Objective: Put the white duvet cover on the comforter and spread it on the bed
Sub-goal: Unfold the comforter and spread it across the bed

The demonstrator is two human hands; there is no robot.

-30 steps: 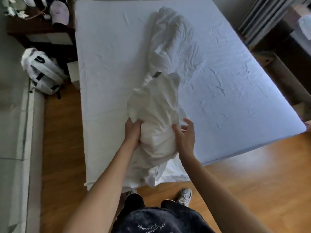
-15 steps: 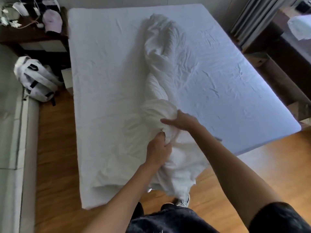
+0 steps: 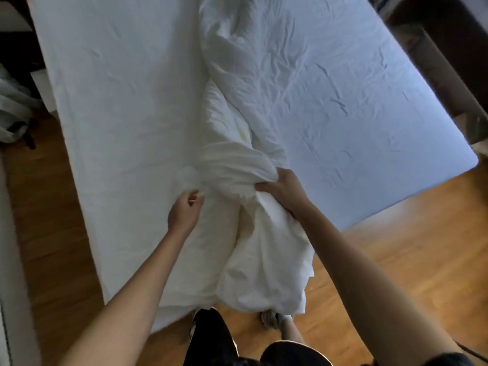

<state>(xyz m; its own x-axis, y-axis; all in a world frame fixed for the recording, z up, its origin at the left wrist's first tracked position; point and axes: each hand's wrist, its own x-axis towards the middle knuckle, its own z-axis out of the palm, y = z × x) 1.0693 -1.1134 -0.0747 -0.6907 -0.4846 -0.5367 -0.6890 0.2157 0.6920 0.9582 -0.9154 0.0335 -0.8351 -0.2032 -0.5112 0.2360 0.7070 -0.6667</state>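
Observation:
A long white bundle of duvet cover and comforter [image 3: 237, 75] runs down the middle of the bed [image 3: 356, 101] and hangs over its near edge. I cannot separate cover from comforter within it. My right hand [image 3: 282, 191] grips a bunched fold of the white fabric [image 3: 237, 167] near the foot of the bed. My left hand [image 3: 184, 212] hovers just left of that fold with its fingers curled. Whether it pinches any cloth is unclear.
The mattress is covered by a wrinkled white sheet [image 3: 118, 101]. Wooden floor [image 3: 396, 247] surrounds the bed's near corner. Dark furniture [image 3: 449, 48] stands at the right. A white bag [image 3: 13, 109] lies on the floor at the left. My shoe [image 3: 274, 319] shows below the hanging fabric.
My view has moved closer to the bed. My left hand has drawn leftward, away from my right hand, which keeps its hold on the bunched fabric.

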